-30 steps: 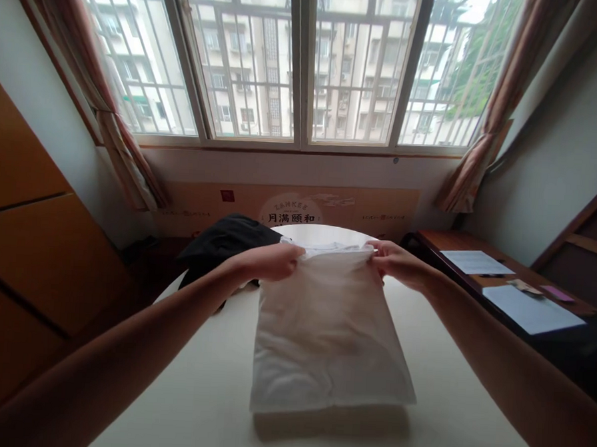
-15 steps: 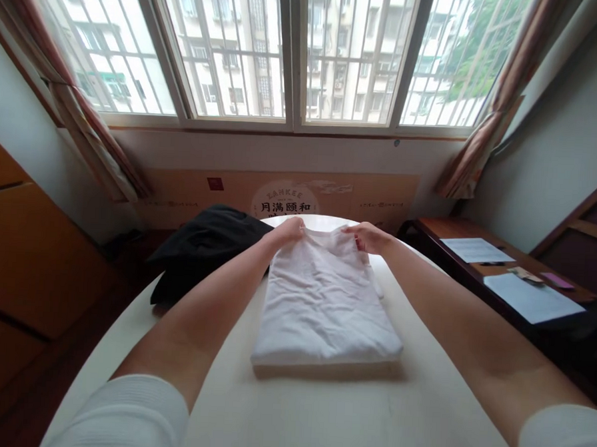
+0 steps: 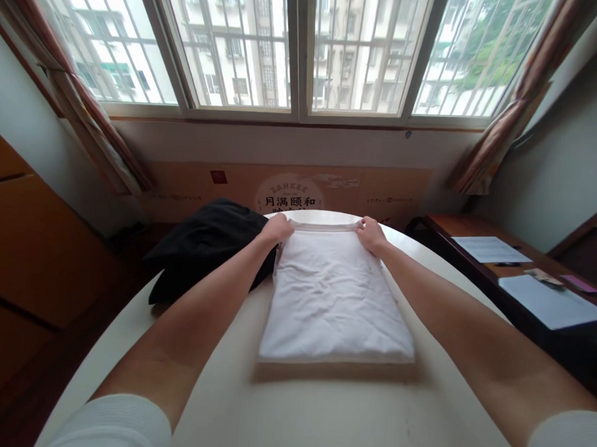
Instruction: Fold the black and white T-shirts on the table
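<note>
The left hand (image 3: 278, 229) is pinching one corner of a folded white cloth (image 3: 342, 296) near the table's (image 3: 338, 419) far edge; the right hand (image 3: 372, 236) is pinching the other. The cloth is stretching over the table's middle; whether it is touching is unclear. Black fabric (image 3: 207, 245) is lying on the table's left; papers (image 3: 555, 300) are lying on a desk (image 3: 443, 227) right of the table.

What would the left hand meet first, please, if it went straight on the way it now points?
Past the white cloth that the left hand holds, probably the printed board below the window, beyond the far edge of the table, though depth is unclear.
</note>
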{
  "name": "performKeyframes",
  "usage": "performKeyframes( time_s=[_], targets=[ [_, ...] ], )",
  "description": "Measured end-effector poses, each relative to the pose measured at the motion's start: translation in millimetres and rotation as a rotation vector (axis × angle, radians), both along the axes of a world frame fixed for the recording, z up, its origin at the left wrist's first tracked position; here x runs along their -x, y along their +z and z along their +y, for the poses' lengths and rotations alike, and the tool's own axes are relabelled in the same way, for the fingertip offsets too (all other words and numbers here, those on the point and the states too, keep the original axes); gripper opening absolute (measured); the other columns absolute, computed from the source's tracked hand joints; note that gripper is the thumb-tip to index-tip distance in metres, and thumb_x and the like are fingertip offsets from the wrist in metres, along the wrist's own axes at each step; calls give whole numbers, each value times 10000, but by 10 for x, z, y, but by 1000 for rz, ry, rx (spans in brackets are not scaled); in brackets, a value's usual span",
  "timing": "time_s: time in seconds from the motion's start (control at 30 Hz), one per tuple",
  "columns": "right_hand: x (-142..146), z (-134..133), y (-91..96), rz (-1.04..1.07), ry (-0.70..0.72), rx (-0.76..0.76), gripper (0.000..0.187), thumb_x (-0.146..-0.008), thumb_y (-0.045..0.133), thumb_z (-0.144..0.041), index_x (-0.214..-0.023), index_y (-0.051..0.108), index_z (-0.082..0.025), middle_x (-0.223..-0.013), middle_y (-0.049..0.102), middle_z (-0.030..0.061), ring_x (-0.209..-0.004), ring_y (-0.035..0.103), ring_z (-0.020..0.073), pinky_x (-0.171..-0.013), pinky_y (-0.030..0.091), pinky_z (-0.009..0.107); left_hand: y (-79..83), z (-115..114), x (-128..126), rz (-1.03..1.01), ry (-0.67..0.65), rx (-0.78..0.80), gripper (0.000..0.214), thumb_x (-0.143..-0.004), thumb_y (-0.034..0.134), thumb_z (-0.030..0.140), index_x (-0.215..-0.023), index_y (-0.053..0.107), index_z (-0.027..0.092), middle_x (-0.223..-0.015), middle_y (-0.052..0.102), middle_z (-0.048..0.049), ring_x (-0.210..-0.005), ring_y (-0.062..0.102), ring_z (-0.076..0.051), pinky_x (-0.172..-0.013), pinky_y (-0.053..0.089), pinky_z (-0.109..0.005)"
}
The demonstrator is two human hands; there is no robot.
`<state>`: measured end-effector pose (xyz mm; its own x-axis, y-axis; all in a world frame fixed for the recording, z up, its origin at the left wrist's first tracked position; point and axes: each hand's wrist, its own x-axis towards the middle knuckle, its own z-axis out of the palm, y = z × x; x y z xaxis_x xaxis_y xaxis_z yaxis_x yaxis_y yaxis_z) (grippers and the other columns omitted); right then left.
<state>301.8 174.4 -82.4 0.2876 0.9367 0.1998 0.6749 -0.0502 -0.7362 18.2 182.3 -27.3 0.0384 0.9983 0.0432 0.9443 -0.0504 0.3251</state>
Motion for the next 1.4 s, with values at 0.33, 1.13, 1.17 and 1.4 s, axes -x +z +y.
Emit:
performKeyframes(
  time_s=[0.33, 1.13, 1.17, 1.4],
  targets=[
    [217, -407, 185, -426, 9, -20, 452, -982, 551, -202, -1419, 502, -101, -1375, 616, 250, -1264, 578, 375, -1018, 458, 466, -95, -792, -130, 105, 24, -351, 344, -1014, 482, 200, -1314, 525, 38, -1318, 608, -259, -1202, 638, -340, -981, 500, -380],
    [409, -2689, -55, -634, 745, 85, 766, -1080, 370, -606, -1695, 253, -165, -1749, 159, 142, -1630, 131, 315, -1312, 106, 556, -144, -3107, 445, -346, -54, 190, 649, -882, 539, 476, -1419, 445, 125, -826, 667, -36, -923, 670, -306, -839, 468, -352],
    [388, -2746, -54, -636, 738, 96, 762, -1082, 374, -597, -1696, 246, -166, -1748, 154, 146, -1630, 124, 320, -1310, 105, 568, -126, -3149, 420, -299, -53, 191, 637, -888, 528, 460, -1421, 451, 121, -859, 678, -56, -973, 667, -320, -868, 467, -361],
    [225, -3375, -184, -576, 747, 101, 786, -1062, 424, -594, -1702, 163, -221, -1746, 124, 123, -1625, 91, 374, -1281, 128, 671, -245, -3645, 399, -167, -98, 239, 789, -922, 472, 425, -1599, 277, 70, -1052, 727, -158, -1074, 666, -348, -917, 491, -383]
  ],
)
